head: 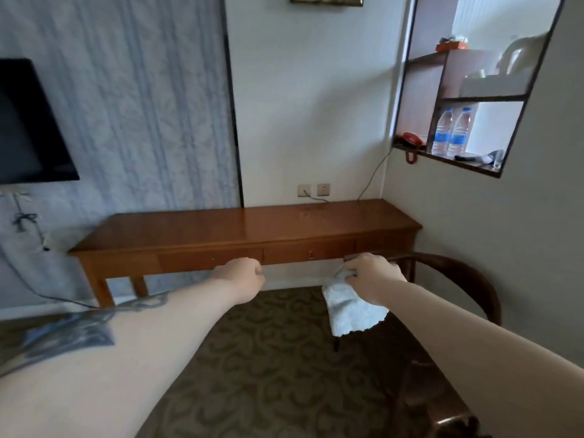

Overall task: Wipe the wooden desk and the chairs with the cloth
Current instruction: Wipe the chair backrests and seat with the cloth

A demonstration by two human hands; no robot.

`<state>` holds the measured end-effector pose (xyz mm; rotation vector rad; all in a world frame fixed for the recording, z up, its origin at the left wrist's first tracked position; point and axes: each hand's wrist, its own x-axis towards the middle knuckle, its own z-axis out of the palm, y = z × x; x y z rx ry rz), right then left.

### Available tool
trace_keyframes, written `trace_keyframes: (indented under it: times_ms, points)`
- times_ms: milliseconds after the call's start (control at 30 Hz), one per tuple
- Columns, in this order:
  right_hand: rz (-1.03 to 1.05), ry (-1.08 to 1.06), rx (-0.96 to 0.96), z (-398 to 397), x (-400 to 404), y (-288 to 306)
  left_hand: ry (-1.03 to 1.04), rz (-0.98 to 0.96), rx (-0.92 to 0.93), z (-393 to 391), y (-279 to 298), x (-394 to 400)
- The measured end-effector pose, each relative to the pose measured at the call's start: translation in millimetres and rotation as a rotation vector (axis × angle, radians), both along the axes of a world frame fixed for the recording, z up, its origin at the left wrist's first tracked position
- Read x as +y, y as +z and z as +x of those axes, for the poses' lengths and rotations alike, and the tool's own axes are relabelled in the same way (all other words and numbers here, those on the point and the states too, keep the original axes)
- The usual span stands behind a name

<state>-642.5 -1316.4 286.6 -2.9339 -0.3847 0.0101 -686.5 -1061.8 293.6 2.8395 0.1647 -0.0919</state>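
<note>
Hands reached out in front of you. Your right hand gripped the white cloth, which hung down near the dark chair. Your left hand was curled into a fist, holding nothing. The long wooden table stood by the wall.

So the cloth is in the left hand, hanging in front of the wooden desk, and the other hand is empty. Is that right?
Not quite: the head view shows the white cloth gripped in the right hand, not the left. It does hang in front of the wooden desk, and the other hand, the left hand, is a loose fist holding nothing.
</note>
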Motion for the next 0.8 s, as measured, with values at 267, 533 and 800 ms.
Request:
trace_keyframes:
  times_ms: [267, 533, 800]
  points:
    - [-0.092, 0.291, -0.086, 39, 161, 25, 0.268, 0.044, -0.066, -14, 18, 159]
    - [-0.059, 0.431, -0.156, 112, 271, 75, 0.406, 0.062, -0.237, 31, 71, 246]
    - [0.025, 0.494, -0.115, 196, 354, 129, 0.466, 0.038, -0.313, 112, 116, 305]
